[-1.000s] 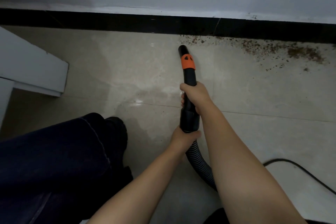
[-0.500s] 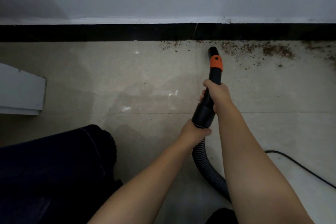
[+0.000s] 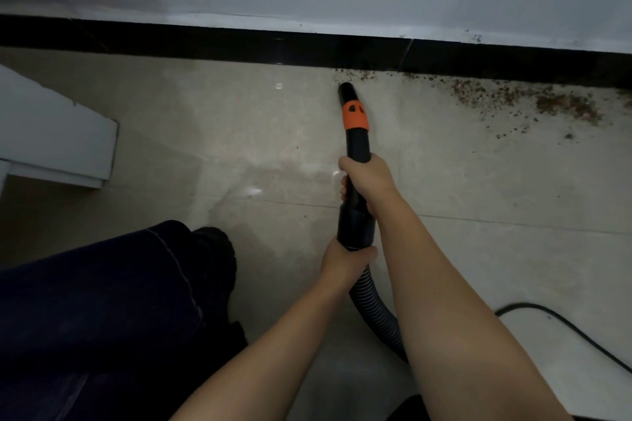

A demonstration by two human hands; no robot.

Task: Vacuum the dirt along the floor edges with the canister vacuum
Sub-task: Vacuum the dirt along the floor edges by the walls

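At the baseboard [image 3: 239, 44], the nozzle [image 3: 355, 133] is gripped by the right hand [image 3: 367, 178]; the hose [image 3: 376, 311] cuff is clasped by the left hand [image 3: 345, 260], beside the dirt [image 3: 513, 99].

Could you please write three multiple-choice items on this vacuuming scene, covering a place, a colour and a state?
1. Where does most of the dirt lie?
A. right of the nozzle tip, along the baseboard
B. beside the shoe
C. under the power cord

2. What colour is the band on the vacuum wand?
A. blue
B. orange
C. white

3. How is the wand held?
A. left hand only
B. right hand only
C. both hands

Answers: 1 A, brown specks spread rightward below the black baseboard. 2 B, the orange collar sits behind the tip. 3 C, the right hand has its grip mid-wand, the left hand at the hose end.
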